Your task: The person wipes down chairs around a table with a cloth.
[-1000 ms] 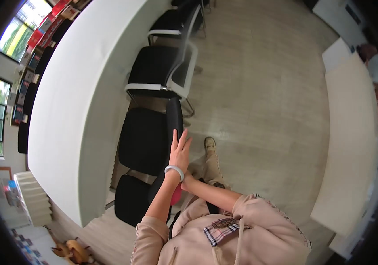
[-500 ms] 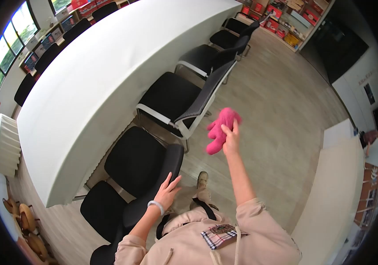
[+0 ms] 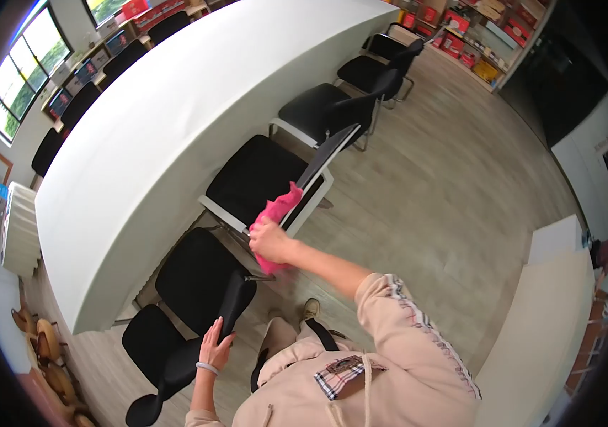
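My right hand point(image 3: 271, 240) is closed around a bright pink cloth point(image 3: 275, 208), which hangs out above and below the fist. The cloth is at the near end of a chair with a white frame point(image 3: 256, 174), by its armrest and backrest; whether it touches the chair I cannot tell. Lower down, my left hand point(image 3: 215, 347) lies with fingers stretched out against the backrest edge of a black chair point(image 3: 197, 274). A pale bracelet point(image 3: 207, 368) circles the left wrist.
A long table with a white cover point(image 3: 155, 135) runs along the left, with black chairs on both sides. A low cream-coloured surface point(image 3: 539, 320) stands at the right. Wooden stools point(image 3: 48, 340) are at the lower left, and shelves with red boxes point(image 3: 453, 44) at the far end.
My right hand has swung left with the pink cloth, from over the floor to the white-framed chair. My left hand has shifted down and left along the black chair's backrest.
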Tool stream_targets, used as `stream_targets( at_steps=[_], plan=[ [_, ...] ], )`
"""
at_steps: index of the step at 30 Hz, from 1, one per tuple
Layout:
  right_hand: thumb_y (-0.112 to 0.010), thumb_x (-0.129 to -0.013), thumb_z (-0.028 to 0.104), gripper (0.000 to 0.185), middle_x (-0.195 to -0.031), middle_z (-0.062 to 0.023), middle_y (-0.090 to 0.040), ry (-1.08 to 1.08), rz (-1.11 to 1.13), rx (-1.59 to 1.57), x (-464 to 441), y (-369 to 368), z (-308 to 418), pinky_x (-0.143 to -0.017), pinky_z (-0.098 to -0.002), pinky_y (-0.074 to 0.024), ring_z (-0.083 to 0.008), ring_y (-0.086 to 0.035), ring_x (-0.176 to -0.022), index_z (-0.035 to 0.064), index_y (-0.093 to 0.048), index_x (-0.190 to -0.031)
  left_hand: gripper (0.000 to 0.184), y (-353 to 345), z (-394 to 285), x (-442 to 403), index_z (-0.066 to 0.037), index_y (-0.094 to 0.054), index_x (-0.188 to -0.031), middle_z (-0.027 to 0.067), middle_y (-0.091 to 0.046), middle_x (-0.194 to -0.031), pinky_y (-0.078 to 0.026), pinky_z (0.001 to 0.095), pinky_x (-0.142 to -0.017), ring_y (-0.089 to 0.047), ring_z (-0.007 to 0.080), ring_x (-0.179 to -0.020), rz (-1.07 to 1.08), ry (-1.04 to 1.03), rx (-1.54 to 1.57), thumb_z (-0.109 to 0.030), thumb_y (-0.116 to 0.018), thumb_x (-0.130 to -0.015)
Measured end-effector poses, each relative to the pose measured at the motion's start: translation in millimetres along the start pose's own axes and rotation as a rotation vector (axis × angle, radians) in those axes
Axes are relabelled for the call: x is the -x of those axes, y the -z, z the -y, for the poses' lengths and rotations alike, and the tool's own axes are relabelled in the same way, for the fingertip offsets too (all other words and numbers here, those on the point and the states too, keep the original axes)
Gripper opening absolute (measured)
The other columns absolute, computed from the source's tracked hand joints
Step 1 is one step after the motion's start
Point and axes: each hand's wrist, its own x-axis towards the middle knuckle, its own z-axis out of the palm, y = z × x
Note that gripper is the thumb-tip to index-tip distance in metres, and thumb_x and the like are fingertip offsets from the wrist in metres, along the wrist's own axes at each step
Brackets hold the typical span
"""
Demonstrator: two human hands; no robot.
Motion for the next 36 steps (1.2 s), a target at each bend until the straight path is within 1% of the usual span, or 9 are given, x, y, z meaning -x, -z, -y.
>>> stream_targets(
  at_steps=[8, 10, 14, 17, 19, 23, 24, 33, 36],
  plan=[
    [-0.054, -0.070, 0.021, 0.012, -0.075, -0.0054, -0.063, -0.180, 0.022, 0.145, 15, 22, -113, -0.069, -0.0382, -0.0409, -0.0222, -0.059, -0.077, 0.0143, -0.063, -0.068, 0.039, 7, -46, -68, -0.007, -0.053, -0.111, 0.0162, -0.039, -0.129, -0.032, 0.0426, -0.098, -0.038, 0.0328, -0.119, -0.202, 0.039, 0.064, 0.001, -0.052, -0.072],
    [-0.055, -0.069, 0.023, 0.012, -0.075, -0.0061, -0.063, -0.317, 0.164, 0.180, 26, 24, -169, -0.070, -0.0402, -0.0405, -0.0238, -0.059, -0.076, 0.0144, -0.064, -0.068, 0.039, 9, -57, -100, -0.007, -0.053, -0.110, 0.0153, -0.041, -0.128, -0.032, 0.0422, -0.098, -0.038, 0.0315, -0.119, -0.199, -0.003, 0.037, -0.001, -0.054, -0.072],
    [-0.053, -0.070, 0.021, 0.015, -0.074, -0.0047, -0.064, -0.586, 0.028, 0.307, 45, 25, -235, -0.069, -0.0435, -0.0382, -0.0237, -0.060, -0.074, 0.0139, -0.066, -0.070, 0.049, 10, -80, -161, -0.006, -0.046, -0.118, 0.0160, -0.034, -0.132, -0.026, 0.0423, -0.101, -0.031, 0.0319, -0.124, -0.196, -0.053, 0.090, -0.004, -0.059, -0.070],
    [-0.048, -0.073, 0.025, 0.023, -0.085, -0.0051, -0.066, -0.535, 0.641, 0.295, 9, 54, -187, -0.070, -0.0392, -0.0380, -0.0213, -0.061, -0.081, 0.0151, -0.068, -0.080, 0.059, 10, -94, -204, -0.004, -0.041, -0.121, 0.0180, -0.030, -0.134, -0.024, 0.0431, -0.102, -0.028, 0.0334, -0.126, -0.252, -0.035, 0.137, -0.007, -0.064, -0.067],
    [-0.047, -0.073, 0.026, 0.024, -0.086, -0.0064, -0.065, -0.447, 0.683, 0.061, -5, 41, -138, -0.070, -0.0404, -0.0402, -0.0220, -0.061, -0.083, 0.0147, -0.067, -0.081, 0.062, 3, -101, -229, -0.003, -0.039, -0.123, 0.0188, -0.029, -0.135, -0.024, 0.0433, -0.102, -0.027, 0.0341, -0.126, -0.265, -0.024, 0.157, -0.007, -0.064, -0.066],
    [-0.051, -0.070, 0.028, 0.020, -0.076, -0.0084, -0.063, -0.081, 0.339, -0.482, 0, 10, -58, -0.066, -0.0413, -0.0439, -0.0276, -0.060, -0.075, 0.0113, -0.062, -0.072, 0.076, -22, -97, -261, -0.002, -0.028, -0.126, 0.0257, -0.021, -0.137, -0.022, 0.0476, -0.101, -0.023, 0.0421, -0.125, -0.457, 0.066, 0.108, -0.009, -0.068, -0.062],
    [-0.053, -0.069, 0.028, 0.019, -0.072, -0.0076, -0.063, 0.050, 0.176, -0.493, 2, 10, -57, -0.063, -0.0392, -0.0443, -0.0288, -0.060, -0.071, 0.0110, -0.061, -0.073, 0.075, -24, -94, -262, -0.002, -0.028, -0.127, 0.0256, -0.021, -0.136, -0.023, 0.0471, -0.101, -0.024, 0.0415, -0.125, -0.421, 0.090, 0.045, -0.009, -0.068, -0.063],
    [-0.046, -0.080, 0.033, 0.027, -0.109, -0.0065, -0.057, -0.578, 0.767, 0.165, 32, 42, -284, -0.082, -0.0465, -0.0366, -0.0276, -0.047, -0.106, 0.0210, -0.064, -0.096, 0.051, -41, -98, -291, -0.004, -0.043, -0.118, 0.0188, -0.050, -0.115, -0.039, 0.0362, -0.089, -0.048, 0.0297, -0.108, -0.165, 0.326, -0.012, -0.014, -0.060, -0.072],
    [-0.045, -0.081, 0.029, 0.031, -0.116, -0.0080, -0.054, -0.578, 0.809, 0.194, 17, 28, -284, -0.087, -0.0478, -0.0332, -0.0298, -0.041, -0.113, 0.0180, -0.062, -0.103, 0.043, -45, -105, -301, -0.004, -0.051, -0.111, 0.0136, -0.056, -0.107, -0.044, 0.0330, -0.080, -0.055, 0.0267, -0.096, -0.232, 0.397, -0.076, -0.007, -0.058, -0.069]
  ],
)
